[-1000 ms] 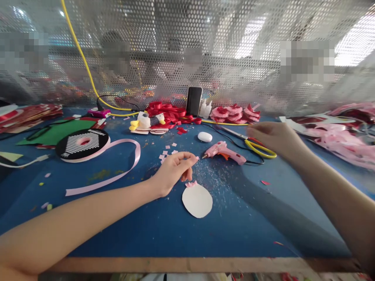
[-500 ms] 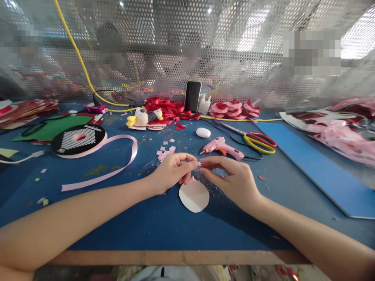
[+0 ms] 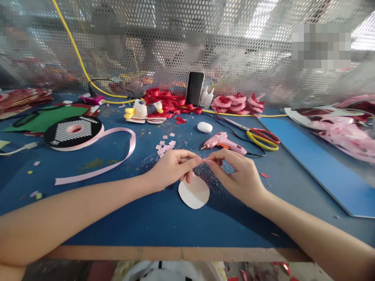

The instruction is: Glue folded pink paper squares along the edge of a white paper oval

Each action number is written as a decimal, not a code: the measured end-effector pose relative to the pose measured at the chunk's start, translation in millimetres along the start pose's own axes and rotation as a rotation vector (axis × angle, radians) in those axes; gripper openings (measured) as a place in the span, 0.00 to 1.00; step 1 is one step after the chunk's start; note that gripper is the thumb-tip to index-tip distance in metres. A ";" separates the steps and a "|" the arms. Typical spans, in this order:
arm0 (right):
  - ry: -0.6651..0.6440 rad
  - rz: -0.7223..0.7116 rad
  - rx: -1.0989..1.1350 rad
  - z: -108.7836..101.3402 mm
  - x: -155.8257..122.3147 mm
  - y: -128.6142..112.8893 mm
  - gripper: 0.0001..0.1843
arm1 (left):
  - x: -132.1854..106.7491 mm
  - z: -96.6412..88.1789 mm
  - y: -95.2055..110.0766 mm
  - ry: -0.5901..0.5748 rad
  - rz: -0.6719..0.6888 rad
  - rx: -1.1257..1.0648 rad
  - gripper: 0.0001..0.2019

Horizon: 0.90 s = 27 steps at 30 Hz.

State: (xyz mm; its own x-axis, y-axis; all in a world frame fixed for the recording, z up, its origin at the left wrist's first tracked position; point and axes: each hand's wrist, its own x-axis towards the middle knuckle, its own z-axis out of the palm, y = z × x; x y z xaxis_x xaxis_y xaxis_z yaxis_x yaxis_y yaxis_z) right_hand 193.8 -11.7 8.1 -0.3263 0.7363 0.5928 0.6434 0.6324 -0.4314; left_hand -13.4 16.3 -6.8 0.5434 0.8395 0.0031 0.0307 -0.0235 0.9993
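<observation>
- Flat round spool, black-and-white faces, wound with pale pink satin ribbon (image 3: 73, 130): on the blue counter (image 3: 140, 218), well left of and beyond the round white paper disc (image 3: 193, 194); its loose end trails toward the disc.
- Small pale pink squares (image 3: 165, 146), a scattered heap: beyond the disc, to its left.
- Left hand (image 3: 172, 168): at the disc's far left; grip closed to a pinch, thumb and forefinger on the tiny pink scrap (image 3: 204, 160); curled lower fingers hide part of the disc's far edge.
- Scrap: between both hands, just past the disc's far right edge, mostly covered by fingertips.
- Right hand (image 3: 240, 172): right of the disc; grip closed at the tips on the scrap's other side, gap behind the pinch.
- Pink plastic glue gun (image 3: 224, 142): beyond the disc, to its right, untouched.
- Red-and-yellow-handled metal scissors (image 3: 262, 139): farther right of the disc.
</observation>
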 end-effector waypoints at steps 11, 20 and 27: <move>-0.096 -0.085 0.038 -3.0 -1.1 3.7 0.04 | -11.9 -9.2 9.7 0.104 0.061 0.414 0.09; -0.312 -0.063 -0.023 5.0 -2.7 7.2 0.04 | -6.4 -33.9 -1.2 -0.226 0.327 0.816 0.22; -0.329 -0.072 -0.019 9.4 -3.8 10.9 0.04 | -4.4 -31.5 1.4 -0.270 0.256 0.854 0.21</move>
State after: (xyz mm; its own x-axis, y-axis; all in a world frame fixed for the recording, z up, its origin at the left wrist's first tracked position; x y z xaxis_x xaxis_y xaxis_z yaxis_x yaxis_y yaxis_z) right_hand 195.6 -5.4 -5.2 -0.5756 0.7301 0.3684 0.6224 0.6833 -0.3817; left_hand -42.1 29.7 -4.2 0.7925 0.6011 0.1031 0.4312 -0.6718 0.6023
